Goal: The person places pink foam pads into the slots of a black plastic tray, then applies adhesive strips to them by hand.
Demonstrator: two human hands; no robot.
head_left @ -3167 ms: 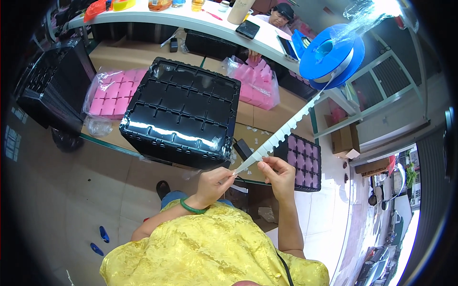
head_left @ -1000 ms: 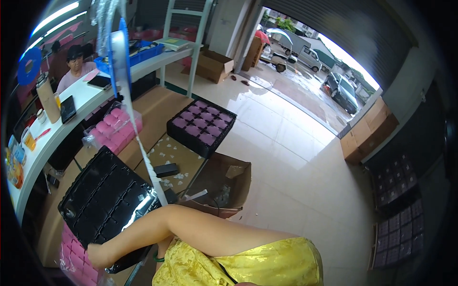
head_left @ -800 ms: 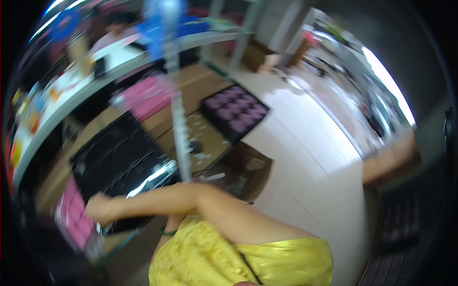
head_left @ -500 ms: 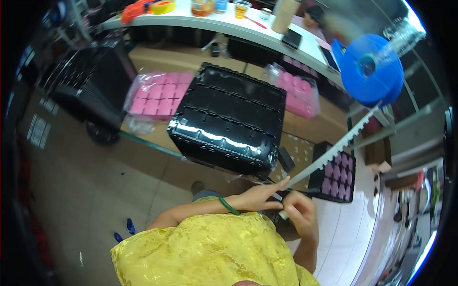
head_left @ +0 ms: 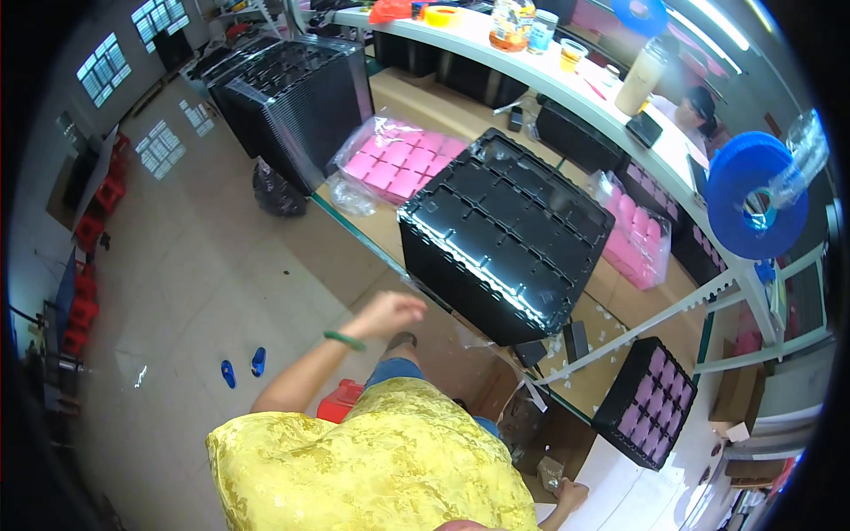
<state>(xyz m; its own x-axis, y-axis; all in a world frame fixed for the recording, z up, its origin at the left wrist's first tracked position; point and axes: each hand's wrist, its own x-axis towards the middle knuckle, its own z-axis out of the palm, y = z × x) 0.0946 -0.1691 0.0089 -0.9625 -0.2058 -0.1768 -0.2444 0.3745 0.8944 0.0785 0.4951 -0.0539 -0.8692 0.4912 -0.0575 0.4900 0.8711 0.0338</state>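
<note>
My left hand [head_left: 392, 313], a green bangle [head_left: 344, 340] on its wrist, hovers in front of the table's near edge. Its fingers are curled in, and nothing shows in them. At the lower right, my right hand [head_left: 572, 495] is lowered with its fingers closed beside a crumpled piece of clear plastic [head_left: 551, 471]; whether it grips anything cannot be made out. Nearest ahead stands a tall stack of black plastic trays [head_left: 509, 226] on the cardboard-covered table. A black tray with pink-purple pieces [head_left: 651, 403] sits at the table's right end.
Wrapped pink blocks [head_left: 403, 164] and another wrapped pink pack [head_left: 633, 239] flank the stack. Farther left rises a second black tray stack [head_left: 292, 97]. A blue reel [head_left: 757, 195] hangs at right above a white metal bracket [head_left: 646, 327]. Behind runs a white shelf [head_left: 602, 97] with bottles.
My hands, close together before, have parted: the left moved left and up, the right went down. The view has swung left, bringing more floor and red stools into sight.
</note>
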